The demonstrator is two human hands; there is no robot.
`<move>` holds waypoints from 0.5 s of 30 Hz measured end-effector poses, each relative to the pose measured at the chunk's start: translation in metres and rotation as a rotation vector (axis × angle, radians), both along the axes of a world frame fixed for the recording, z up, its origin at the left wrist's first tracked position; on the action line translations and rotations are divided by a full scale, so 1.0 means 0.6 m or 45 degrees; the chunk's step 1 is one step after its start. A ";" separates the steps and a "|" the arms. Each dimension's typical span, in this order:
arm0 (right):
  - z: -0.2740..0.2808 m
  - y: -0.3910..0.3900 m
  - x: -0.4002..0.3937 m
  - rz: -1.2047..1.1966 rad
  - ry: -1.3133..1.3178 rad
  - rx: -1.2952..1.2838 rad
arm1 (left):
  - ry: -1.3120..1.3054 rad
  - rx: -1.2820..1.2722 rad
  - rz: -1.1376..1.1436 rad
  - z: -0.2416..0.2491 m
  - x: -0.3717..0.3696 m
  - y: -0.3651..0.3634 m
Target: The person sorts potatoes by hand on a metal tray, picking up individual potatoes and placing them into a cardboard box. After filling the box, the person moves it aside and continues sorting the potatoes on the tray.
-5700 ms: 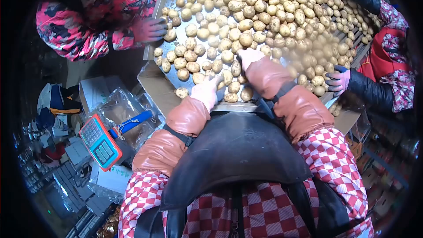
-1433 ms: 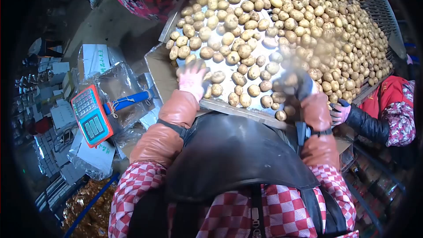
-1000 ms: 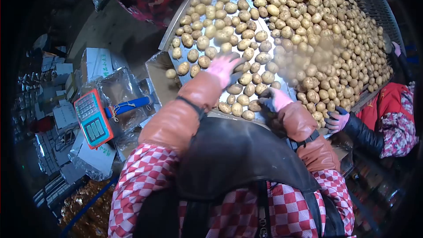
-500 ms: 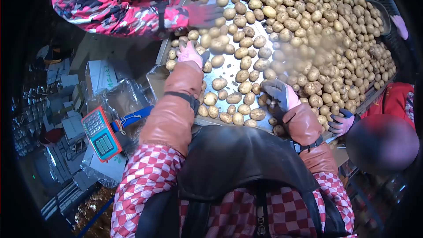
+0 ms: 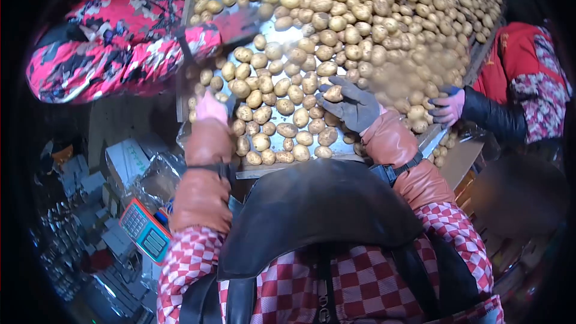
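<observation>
My left hand (image 5: 213, 108), in a pink and grey glove, is at the left side of the metal sorting tray (image 5: 277, 33). Its thumb is apart from the fingers, and loose potatoes lie around it. My right hand (image 5: 357, 108), gloved in grey and pink, holds a small potato (image 5: 333, 93) at its fingertips, over the right part of the tray. Between my hands, scattered potatoes (image 5: 285, 107) rest on the shiny metal.
A large heap of potatoes (image 5: 384, 18) covers the far and right side. A co-worker's gloved hand (image 5: 237, 25) reaches in from the left, blurred. Another person's gloved hand (image 5: 449, 107) is at the right edge. A scale display (image 5: 145, 230) stands lower left, near plastic-wrapped boxes.
My view has shifted, so the tray sits higher and further left. My right hand has turned and now shows a potato in its fingers. Potatoes between my hands lie closer together.
</observation>
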State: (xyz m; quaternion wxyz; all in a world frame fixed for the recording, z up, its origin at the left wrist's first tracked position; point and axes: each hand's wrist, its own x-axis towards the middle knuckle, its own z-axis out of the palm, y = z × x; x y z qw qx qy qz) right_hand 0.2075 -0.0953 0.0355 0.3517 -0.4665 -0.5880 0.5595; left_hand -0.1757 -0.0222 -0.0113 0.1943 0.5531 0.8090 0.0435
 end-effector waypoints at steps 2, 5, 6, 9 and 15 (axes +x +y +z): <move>-0.032 -0.021 0.013 -0.126 0.438 -0.188 | 0.098 0.204 -0.155 0.062 0.077 -0.065; -0.088 -0.047 0.027 -0.282 1.111 -0.446 | -0.043 0.207 -0.725 0.050 0.154 -0.141; -0.096 -0.055 0.031 -0.332 1.338 -0.529 | -0.141 0.220 -0.905 0.036 0.170 -0.155; -0.050 -0.058 0.058 -0.639 1.446 -1.240 | -0.069 0.160 -1.042 0.041 0.194 -0.128; -0.041 -0.170 0.113 -0.753 1.447 -0.829 | -0.003 -0.032 -0.906 0.036 0.189 -0.103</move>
